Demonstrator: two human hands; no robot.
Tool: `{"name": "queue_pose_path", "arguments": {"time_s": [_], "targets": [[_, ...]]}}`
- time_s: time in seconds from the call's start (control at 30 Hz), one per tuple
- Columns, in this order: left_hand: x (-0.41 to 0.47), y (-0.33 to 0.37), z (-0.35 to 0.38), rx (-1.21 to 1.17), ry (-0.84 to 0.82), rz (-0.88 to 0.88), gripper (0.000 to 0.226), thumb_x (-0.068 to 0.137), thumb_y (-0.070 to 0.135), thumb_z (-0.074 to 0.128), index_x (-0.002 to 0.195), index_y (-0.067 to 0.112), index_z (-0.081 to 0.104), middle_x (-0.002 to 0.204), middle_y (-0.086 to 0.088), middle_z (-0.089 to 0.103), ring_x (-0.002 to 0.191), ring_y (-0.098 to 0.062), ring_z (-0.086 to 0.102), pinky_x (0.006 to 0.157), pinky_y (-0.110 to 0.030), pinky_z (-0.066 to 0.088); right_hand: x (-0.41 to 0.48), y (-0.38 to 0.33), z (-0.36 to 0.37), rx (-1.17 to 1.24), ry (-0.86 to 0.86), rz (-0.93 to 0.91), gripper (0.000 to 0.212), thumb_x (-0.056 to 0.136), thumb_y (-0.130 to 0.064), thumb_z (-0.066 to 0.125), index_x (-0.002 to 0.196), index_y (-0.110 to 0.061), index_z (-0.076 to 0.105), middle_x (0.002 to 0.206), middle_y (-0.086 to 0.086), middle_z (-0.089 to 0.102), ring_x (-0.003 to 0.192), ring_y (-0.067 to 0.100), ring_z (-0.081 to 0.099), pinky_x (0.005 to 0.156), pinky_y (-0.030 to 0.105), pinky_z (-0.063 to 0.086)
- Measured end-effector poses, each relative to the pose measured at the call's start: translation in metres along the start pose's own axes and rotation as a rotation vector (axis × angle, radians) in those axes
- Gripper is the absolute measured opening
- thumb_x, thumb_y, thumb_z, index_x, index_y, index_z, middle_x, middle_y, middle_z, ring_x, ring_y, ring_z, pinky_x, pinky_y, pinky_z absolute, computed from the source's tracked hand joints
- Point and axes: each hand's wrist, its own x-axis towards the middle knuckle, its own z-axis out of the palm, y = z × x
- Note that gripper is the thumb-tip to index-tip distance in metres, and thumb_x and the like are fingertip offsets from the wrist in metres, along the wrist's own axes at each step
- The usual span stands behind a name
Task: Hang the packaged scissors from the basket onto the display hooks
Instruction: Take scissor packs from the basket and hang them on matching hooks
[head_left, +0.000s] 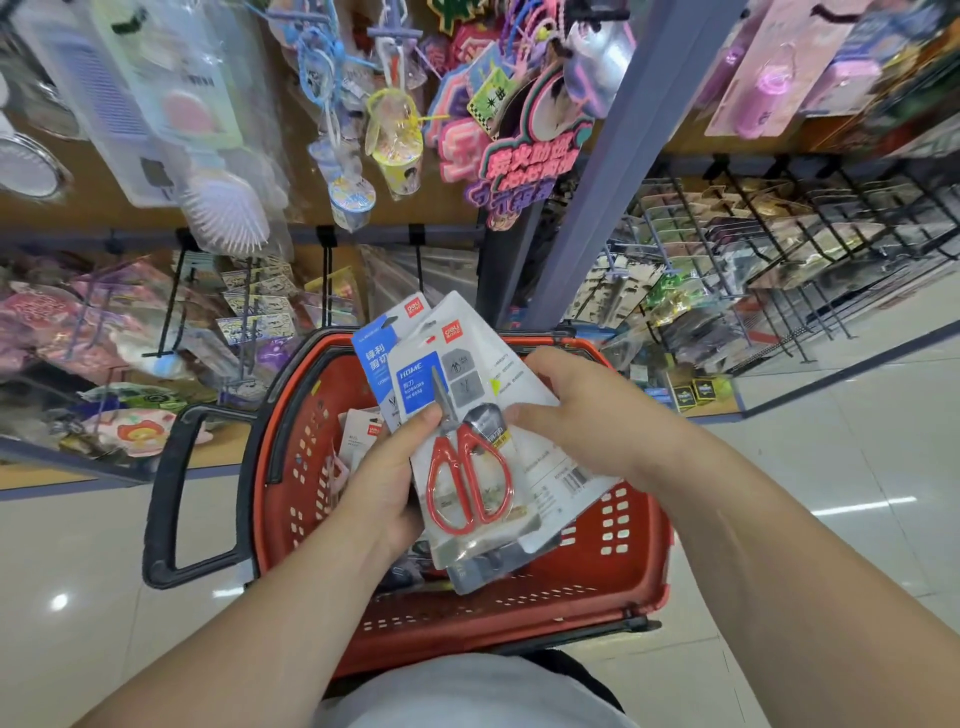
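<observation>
Stack of packaged scissors (470, 467) held in both hands above the red shopping basket (613, 587), near frame centre. Left hand (387, 483) wraps the stack's 9 o'clock edge, thumb pressed on the front card beside the blade, fingers curled behind. Right hand (576, 410) closes on the 3 o'clock edge, fingertips folded over the card; cannot tell which pack of the fan it has. Front pack shows a red-handled pair, tab end pointing to 12 o'clock. Blue-carded pack (371, 358) peeks out behind at 11 o'clock. More packs (358, 431) lie in the basket, at 9 o'clock of the left thumb.

Step in hand, by my reading: separating one pack from the fan for hanging. Best done with the left hand keeping the rest squared while the right slides a single card clear, then turns its tab hole toward the hook tip. Blister faces look slick, so a firm pinch near the tab seems wise.

Surroundings: black display hooks (327, 280) at 11 o'clock beyond the basket, two looking bare. Loaded wire racks (779, 234) at 2 o'clock. Grey-blue upright post (597, 182) splits the bays at 1 o'clock. Hairbrush (223, 208) and dangling novelty cups (395, 150) hang low at 11 to 12 o'clock and may crowd the reach. Basket's black handle (166, 493) juts out at 9 o'clock
</observation>
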Motion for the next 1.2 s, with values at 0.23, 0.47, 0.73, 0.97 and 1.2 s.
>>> {"name": "queue_pose_path", "arguments": {"time_s": [0.23,0.47,0.73,0.97,1.2], "targets": [[-0.003,0.002,-0.004,-0.011,-0.022,-0.028,0.040,0.074,0.029,0.073,0.112,0.016,0.073,0.094,-0.009,0.081,0.076,-0.025,0.079,0.064,-0.041,0.065,-0.011,-0.009,-0.043,-0.151,0.086,-0.039,0.011,0.099,-0.029,0.066,0.107,-0.030,0.059,0.104,-0.006,0.070,0.085,0.017,0.072,0.063,0.036,0.060],[-0.008,0.012,0.000,-0.012,-0.014,-0.006,0.036,0.079,0.025,0.072,0.114,0.016,0.074,0.098,-0.009,0.081,0.079,-0.024,0.080,0.066,-0.042,0.065,-0.020,-0.001,-0.051,-0.166,0.243,-0.010,0.019,0.102,-0.029,0.061,0.119,-0.030,0.054,0.109,-0.006,0.067,0.087,0.017,0.070,0.072,0.045,0.061],[-0.011,0.015,0.009,0.062,0.079,0.124,0.066,0.077,0.023,0.087,0.139,0.019,0.066,0.127,-0.015,0.075,0.112,-0.038,0.074,0.091,-0.055,0.061,-0.020,-0.010,0.015,0.069,0.168,-0.103,0.016,0.104,-0.043,0.054,0.116,-0.032,0.053,0.100,-0.010,0.070,0.094,0.012,0.066,0.079,0.034,0.050],[-0.031,0.029,0.007,-0.068,0.002,0.047,0.035,0.095,0.026,0.064,0.126,0.012,0.072,0.108,-0.016,0.079,0.087,-0.030,0.078,0.078,-0.042,0.065,-0.014,-0.004,0.050,0.608,0.086,-0.147,0.031,0.109,-0.036,0.050,0.131,-0.055,0.061,0.136,-0.008,0.060,0.124,0.008,0.062,0.103,0.034,0.052],[-0.045,0.047,-0.006,-0.033,0.031,0.108,0.052,0.084,0.029,0.065,0.132,0.009,0.069,0.117,-0.022,0.075,0.089,-0.035,0.076,0.080,-0.051,0.064,-0.003,0.003,0.051,0.804,-0.048,0.106,0.123,0.055,-0.044,0.099,0.158,-0.020,0.036,0.121,0.007,0.074,0.107,0.022,0.075,0.103,0.047,0.056]]}}
